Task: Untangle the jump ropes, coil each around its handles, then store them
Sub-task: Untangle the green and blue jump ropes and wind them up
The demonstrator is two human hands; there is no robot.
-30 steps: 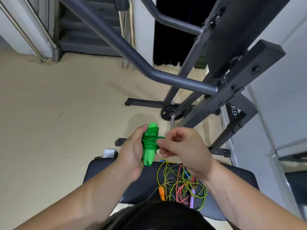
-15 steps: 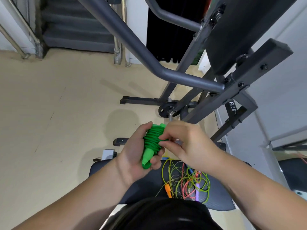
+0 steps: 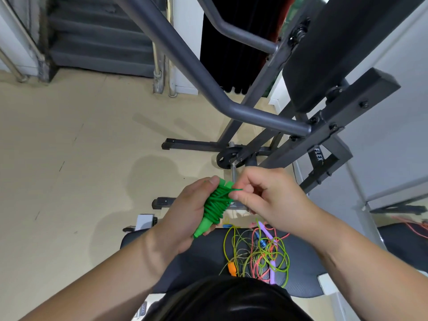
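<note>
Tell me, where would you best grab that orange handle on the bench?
Probably pinch the orange handle across its short body, coming from above and the left: it lies at the tangle's left edge, so that side has fewest cords.

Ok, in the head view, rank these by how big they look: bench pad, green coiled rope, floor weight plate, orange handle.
1. bench pad
2. green coiled rope
3. weight plate, partly hidden and farther off, so its rank is unsure
4. orange handle

Green jump rope (image 3: 216,203); yellow-green, orange, purple tangle (image 3: 257,253); black bench (image 3: 192,258).
</note>
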